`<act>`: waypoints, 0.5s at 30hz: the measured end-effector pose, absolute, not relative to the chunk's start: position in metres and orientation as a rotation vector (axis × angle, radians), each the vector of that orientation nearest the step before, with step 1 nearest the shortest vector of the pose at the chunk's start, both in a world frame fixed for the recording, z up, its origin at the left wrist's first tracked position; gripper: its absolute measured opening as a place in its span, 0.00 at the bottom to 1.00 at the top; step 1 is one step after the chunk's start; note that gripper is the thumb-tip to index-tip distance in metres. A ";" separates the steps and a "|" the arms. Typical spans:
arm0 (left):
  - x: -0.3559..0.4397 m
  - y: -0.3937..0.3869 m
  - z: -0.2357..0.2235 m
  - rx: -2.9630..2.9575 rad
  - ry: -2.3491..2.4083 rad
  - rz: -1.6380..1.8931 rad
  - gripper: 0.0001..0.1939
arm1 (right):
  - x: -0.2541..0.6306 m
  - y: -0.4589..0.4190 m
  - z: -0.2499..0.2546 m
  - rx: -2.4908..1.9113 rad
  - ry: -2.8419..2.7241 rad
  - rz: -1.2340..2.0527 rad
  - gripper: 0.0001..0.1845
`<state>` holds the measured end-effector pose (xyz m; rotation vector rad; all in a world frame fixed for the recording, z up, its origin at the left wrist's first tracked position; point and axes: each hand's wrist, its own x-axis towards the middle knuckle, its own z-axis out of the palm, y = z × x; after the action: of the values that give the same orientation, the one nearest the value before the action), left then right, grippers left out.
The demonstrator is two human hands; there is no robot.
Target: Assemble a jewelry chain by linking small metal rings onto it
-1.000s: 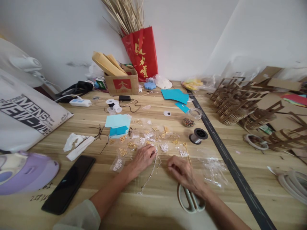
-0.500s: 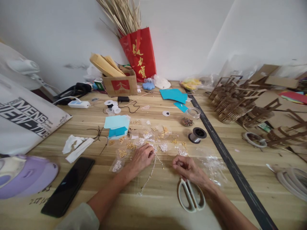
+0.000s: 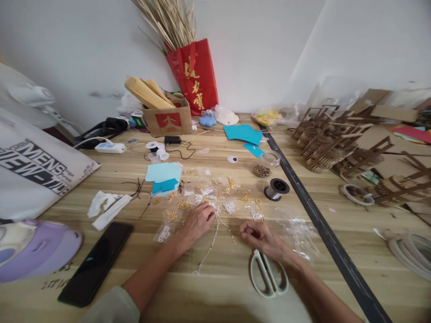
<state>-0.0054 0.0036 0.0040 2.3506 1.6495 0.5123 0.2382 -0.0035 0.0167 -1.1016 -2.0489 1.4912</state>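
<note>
My left hand (image 3: pixel 200 220) is closed in a pinch at the top of a thin silvery beaded chain (image 3: pixel 212 244), which trails down the wood toward me. A shorter strand with small beads slants off to the right from the same fingers. My right hand (image 3: pixel 257 235) is closed a little apart from it, fingertips pressed together; whatever they pinch is too fine to make out. Under that wrist lie white-handled scissors (image 3: pixel 269 276), their blades hidden by the hand. Beyond the fingers are small clear bags of silver beads (image 3: pixel 229 207) and gold beads (image 3: pixel 183 205).
A wire spool (image 3: pixel 276 189) and a dish of dark beads (image 3: pixel 262 170) stand behind my right hand. Clear plastic bags (image 3: pixel 299 233) lie to its right. A black phone (image 3: pixel 96 264) is at the left, and small wooden baskets (image 3: pixel 323 143) crowd the right side.
My right hand has shifted slightly left. The short beaded strand's end has swung a little right and down. My left hand keeps its pinch almost unmoved.
</note>
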 end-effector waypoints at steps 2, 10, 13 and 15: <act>-0.006 0.004 0.004 2.343 1.655 0.512 0.08 | 0.238 -0.003 0.015 -1.098 -2.059 1.469 0.09; -0.005 0.002 0.005 2.337 1.684 0.639 0.15 | 0.239 -0.002 0.010 -1.090 -2.007 1.461 0.09; -0.001 -0.001 0.005 2.340 1.590 0.814 0.19 | 0.238 -0.001 0.009 -1.092 -1.985 1.458 0.09; 0.002 -0.004 0.007 2.377 1.474 0.888 0.16 | 0.238 0.000 0.009 -1.097 -1.983 1.448 0.09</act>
<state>0.0023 -0.0037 0.0070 2.3765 1.4736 0.8884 0.2379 -0.0005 0.0091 -1.0974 -1.9834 1.4482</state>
